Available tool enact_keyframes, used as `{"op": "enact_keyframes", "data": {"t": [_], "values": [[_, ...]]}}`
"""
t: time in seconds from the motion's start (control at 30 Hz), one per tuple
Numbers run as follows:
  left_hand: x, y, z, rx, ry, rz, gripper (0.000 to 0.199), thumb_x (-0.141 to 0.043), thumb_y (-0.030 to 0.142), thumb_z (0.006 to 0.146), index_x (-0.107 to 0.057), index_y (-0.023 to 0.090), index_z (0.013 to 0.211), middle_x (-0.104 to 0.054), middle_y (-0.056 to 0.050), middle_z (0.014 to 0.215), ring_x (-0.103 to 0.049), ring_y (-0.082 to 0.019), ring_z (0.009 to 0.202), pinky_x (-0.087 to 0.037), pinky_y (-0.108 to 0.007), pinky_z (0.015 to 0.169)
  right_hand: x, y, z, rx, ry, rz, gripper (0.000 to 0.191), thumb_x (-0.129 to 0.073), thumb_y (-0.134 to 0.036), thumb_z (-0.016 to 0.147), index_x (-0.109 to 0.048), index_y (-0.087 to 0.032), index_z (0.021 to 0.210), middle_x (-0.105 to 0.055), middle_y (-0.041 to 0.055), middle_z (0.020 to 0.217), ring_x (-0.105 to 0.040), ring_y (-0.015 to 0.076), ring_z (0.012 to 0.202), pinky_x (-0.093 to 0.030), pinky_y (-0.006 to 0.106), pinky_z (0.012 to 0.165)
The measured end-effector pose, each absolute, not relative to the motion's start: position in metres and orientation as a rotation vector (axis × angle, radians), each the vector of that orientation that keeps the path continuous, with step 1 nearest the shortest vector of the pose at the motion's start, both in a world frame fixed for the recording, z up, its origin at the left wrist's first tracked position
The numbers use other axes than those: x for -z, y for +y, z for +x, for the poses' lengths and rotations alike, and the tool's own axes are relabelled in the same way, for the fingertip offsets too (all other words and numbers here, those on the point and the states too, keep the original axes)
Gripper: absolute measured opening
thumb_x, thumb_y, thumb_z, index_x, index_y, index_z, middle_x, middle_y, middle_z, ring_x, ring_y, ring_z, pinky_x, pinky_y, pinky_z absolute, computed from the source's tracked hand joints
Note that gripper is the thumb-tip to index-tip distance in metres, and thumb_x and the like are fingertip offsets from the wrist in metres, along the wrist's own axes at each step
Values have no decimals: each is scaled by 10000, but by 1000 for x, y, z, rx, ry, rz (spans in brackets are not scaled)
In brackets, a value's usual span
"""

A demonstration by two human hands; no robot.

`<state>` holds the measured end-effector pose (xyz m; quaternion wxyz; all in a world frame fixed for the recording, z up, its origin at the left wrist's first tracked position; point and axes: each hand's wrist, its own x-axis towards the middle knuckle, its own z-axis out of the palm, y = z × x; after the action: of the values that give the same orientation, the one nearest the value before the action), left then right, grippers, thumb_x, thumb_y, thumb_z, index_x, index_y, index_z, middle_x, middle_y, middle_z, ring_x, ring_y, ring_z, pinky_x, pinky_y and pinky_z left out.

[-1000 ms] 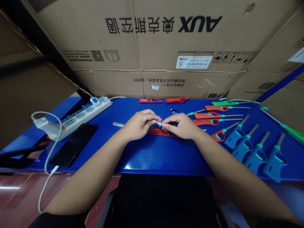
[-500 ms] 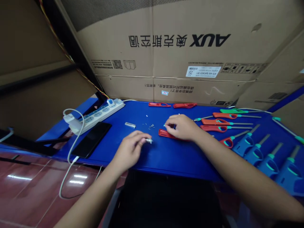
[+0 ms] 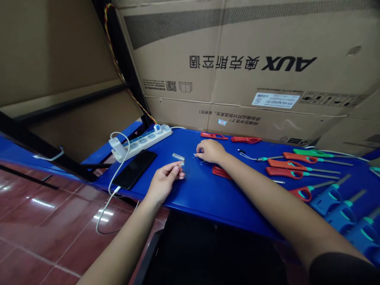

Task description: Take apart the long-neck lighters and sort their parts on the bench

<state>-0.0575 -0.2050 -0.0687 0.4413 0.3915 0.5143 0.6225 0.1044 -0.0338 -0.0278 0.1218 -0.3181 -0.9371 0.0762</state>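
My left hand (image 3: 164, 183) is pinching a small metal part (image 3: 181, 163) between thumb and fingers, just below the end of a clear tube (image 3: 178, 156) lying on the blue table (image 3: 184, 190). My right hand (image 3: 209, 151) is at the far side, its fingertips drawn together over scattered tiny metal bits (image 3: 201, 160). Whether those fingers hold a bit is too small to tell. A red lighter shell half (image 3: 220, 172) lies under my right wrist, partly hidden. Several assembled lighters, red (image 3: 286, 172) and blue (image 3: 328, 200), lie at the right.
Two red shell halves (image 3: 230, 137) lie along the back of the table. At the left are a power strip (image 3: 145, 140), a plugged-in charger (image 3: 117, 144) and a black phone (image 3: 135, 169) with a white cable over the table edge. Cardboard boxes (image 3: 237, 67) stand behind.
My hands have moved apart since they met over the red shell. The left hand drew back with the metal part, the right reached toward the tiny bits, and the view swung left.
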Motion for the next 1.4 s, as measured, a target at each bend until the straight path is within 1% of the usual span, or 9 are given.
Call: {"op": "enact_keyframes", "data": {"t": [0.13,0.2,0.3,0.4,0.5,0.63,0.87,1.07,1.4], "values": [[66,-214,-48,-1533,1516,1290,400,-728,488,841,-759,161,1070,-729,-87,1001,-721,-170,745,-590,-298,741,20,-70,118,-299,-2630,-817,223,-565,-313,954,-745,-187,992,-724,66,950,-639,159,844,-449,272,751],[63,-220,-42,-1550,1535,1337,366,-708,465,864,-756,167,1070,-730,-94,1038,-735,-186,786,-594,-301,756,13,-92,131,-471,-2510,-692,237,-535,-302,974,-738,-184,943,-734,60,924,-651,153,845,-471,275,789],[58,-228,-33,-1564,1521,1361,337,-689,443,886,-747,175,1082,-741,-93,1033,-737,-204,838,-598,-316,785,8,-117,146,-798,-2358,-576,173,-639,-341,912,-739,-200,904,-741,39,863,-665,155,766,-507,282,731],[55,-233,-25,-1567,1560,1485,281,-666,408,911,-748,202,1084,-746,-87,1070,-719,-217,929,-586,-337,842,9,-133,152,-934,-2292,-558,135,-710,-329,849,-747,-218,917,-753,27,862,-684,161,766,-532,293,735],[54,-236,-21,-1544,1611,1646,229,-657,365,924,-747,219,1075,-745,-78,1082,-699,-216,970,-568,-347,877,14,-141,152,-936,-2236,-552,123,-720,-335,841,-755,-223,879,-762,26,836,-690,163,748,-537,294,718],[54,-237,-19,-1521,1647,1737,212,-662,324,927,-740,214,1090,-742,-72,1053,-692,-198,940,-555,-323,860,18,-143,154,-872,-2207,-546,93,-708,-288,840,-762,-212,851,-763,23,809,-691,153,718,-531,279,691],[55,-237,-18,-1494,1679,1768,207,-652,325,937,-734,218,1093,-740,-68,1060,-689,-189,938,-550,-313,859,18,-141,160,-873,-2230,-544,91,-678,-255,848,-760,-216,844,-754,11,795,-684,146,710,-525,282,689],[57,-237,-18,-1485,1667,1812,197,-647,287,942,-732,211,1102,-743,-66,1077,-695,-182,956,-545,-304,884,19,-139,161,-832,-2245,-509,85,-673,-222,849,-755,-204,834,-747,8,792,-677,133,705,-516,265,679],[57,-236,-17,-1520,1678,1957,179,-658,215,931,-743,180,1084,-760,-58,1049,-710,-159,940,-553,-252,874,17,-136,163,-985,-2229,-547,80,-701,-245,847,-760,-199,819,-759,9,790,-684,131,712,-509,255,678]]}}
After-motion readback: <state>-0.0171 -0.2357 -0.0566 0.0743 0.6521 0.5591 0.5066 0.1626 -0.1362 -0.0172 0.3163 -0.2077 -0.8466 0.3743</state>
